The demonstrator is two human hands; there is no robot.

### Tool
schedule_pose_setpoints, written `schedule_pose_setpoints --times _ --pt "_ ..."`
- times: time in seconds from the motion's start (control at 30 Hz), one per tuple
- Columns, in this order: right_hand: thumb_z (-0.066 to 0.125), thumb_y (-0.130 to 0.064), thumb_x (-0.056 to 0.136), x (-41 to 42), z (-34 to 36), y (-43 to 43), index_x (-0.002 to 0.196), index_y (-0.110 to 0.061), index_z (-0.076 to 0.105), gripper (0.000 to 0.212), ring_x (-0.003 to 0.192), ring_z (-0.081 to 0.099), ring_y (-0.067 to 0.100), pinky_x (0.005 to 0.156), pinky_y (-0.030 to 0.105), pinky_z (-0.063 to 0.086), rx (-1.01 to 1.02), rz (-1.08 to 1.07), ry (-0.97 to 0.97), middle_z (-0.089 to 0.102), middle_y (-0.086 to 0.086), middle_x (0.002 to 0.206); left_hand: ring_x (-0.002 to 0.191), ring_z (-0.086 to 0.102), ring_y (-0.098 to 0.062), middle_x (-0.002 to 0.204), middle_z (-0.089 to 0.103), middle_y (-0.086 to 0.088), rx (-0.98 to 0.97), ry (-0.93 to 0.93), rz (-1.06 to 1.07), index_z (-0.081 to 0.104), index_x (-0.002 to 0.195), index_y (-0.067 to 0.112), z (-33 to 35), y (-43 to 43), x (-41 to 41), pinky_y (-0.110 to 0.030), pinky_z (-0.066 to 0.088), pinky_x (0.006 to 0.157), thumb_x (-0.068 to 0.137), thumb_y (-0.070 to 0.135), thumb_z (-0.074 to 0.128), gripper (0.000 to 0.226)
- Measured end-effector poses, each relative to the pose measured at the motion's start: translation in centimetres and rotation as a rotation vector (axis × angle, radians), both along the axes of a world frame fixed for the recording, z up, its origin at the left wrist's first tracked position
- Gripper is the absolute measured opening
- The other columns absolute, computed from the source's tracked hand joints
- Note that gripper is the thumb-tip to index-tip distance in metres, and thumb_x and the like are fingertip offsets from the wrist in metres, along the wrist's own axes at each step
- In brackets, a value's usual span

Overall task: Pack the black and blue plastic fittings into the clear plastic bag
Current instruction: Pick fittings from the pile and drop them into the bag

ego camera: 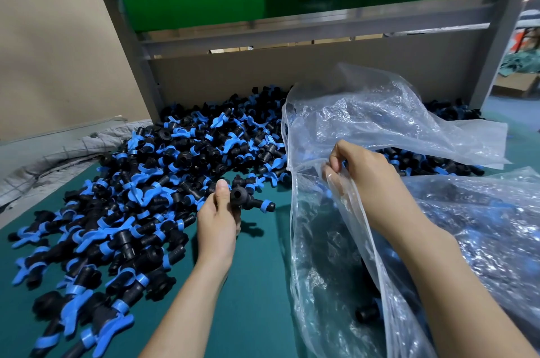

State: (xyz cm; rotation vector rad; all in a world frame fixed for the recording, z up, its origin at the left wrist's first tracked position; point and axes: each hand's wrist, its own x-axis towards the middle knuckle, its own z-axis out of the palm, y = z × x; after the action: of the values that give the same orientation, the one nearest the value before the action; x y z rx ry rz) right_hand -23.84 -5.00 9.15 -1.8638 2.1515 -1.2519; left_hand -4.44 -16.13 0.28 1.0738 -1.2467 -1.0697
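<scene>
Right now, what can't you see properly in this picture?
All in the head view:
- Fittings inside the bag: crinkled, shiny plastic blurs them, so no count.
- Pile: far right part hidden behind the bag; near end cut off by the bottom edge.
- Left hand: most fingers hidden behind the fitting it holds.
- Right hand: fingers blurred behind the bag's rim.

**Entry: Person, Two Hands and Forearms, Head View**

Left hand: bare from fingertips to wrist. Thumbnail: short, rounded, plain natural surface, turned toward the camera. Left forearm: bare along its whole visible length, down to the lower edge of the picture. Right hand: bare, with the back of the hand and the knuckles showing. Right forearm: bare to the lower right edge. Clothing above the forearms: out of frame, cannot be told.
</scene>
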Motion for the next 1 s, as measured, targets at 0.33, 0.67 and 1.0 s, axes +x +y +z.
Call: schedule_pose_setpoints --times 0.33,0.67,1.0 --pt "0.058 -0.026 0.091 0.0 0.0 0.1 0.076 -0.021 0.042 0.022 0.071 0.053 0.028 0.067 0.043 0.046 0.001 0.009 0.003 0.059 -0.003 0.074 0.042 0.030 -0.009 0.048 0.030 0.011 -0.055 -0.084 0.031 0.041 0.075 0.010 0.4 0.5 -0.1 -0.022 0.029 0.040 0.099 0.049 0.046 0.046" --pt "0.058 -0.027 0.091 0.0 0.0 0.0 0.076 -0.022 0.042 0.023 0.070 0.053 0.027 0.066 0.042 0.045 -0.003 0.006 0.005 0.058 -0.003 0.073 0.047 0.031 -0.010 0.057 0.036 -0.001 -0.044 -0.032 -0.011 0.050 0.082 0.008 0.6 0.8 -0.2 -0.020 0.028 0.041 0.099 0.046 0.048 0.042" --pt "0.058 -0.026 0.091 -0.1 0.2 0.2 0.076 -0.022 0.043 0.022 0.069 0.052 0.024 0.066 0.042 0.047 -0.042 -0.005 0.000 0.057 -0.005 0.072 0.043 0.034 -0.001 0.047 0.040 0.015 -0.156 0.064 0.057 0.058 0.078 0.008 2.8 3.5 -1.0 -0.012 0.029 0.040 0.101 0.036 0.049 0.038"
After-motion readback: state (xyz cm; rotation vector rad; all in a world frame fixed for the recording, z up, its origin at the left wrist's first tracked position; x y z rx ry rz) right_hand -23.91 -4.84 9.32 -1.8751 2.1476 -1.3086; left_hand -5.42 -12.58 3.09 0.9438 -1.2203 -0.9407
